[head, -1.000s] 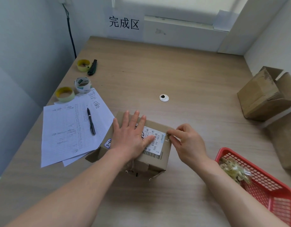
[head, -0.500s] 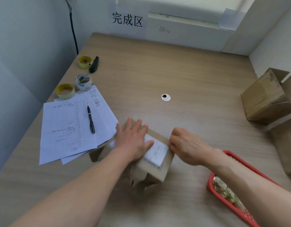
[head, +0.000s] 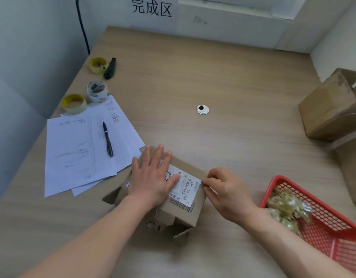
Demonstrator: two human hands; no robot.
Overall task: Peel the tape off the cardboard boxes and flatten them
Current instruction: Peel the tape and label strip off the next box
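Note:
A small brown cardboard box (head: 185,214) lies on the wooden table in front of me, with its near end flaps open. On its top face sits a white shipping label (head: 184,188) with a barcode. My left hand (head: 153,177) presses flat on the box top, fingers straight and spread. At the box's right top edge, my right hand (head: 223,189) pinches a bit of clear tape beside the label's corner.
A red plastic basket (head: 329,229) with crumpled tape scraps stands at the right. More cardboard boxes (head: 329,109) sit at the far right. Papers (head: 80,149) with a pen (head: 107,138), tape rolls (head: 96,91) and a utility knife (head: 109,68) lie at the left.
My right hand came back to the box's right top edge and pinches there again. The box, tipped half a second ago, sits level again. My left hand stays pressed on top.

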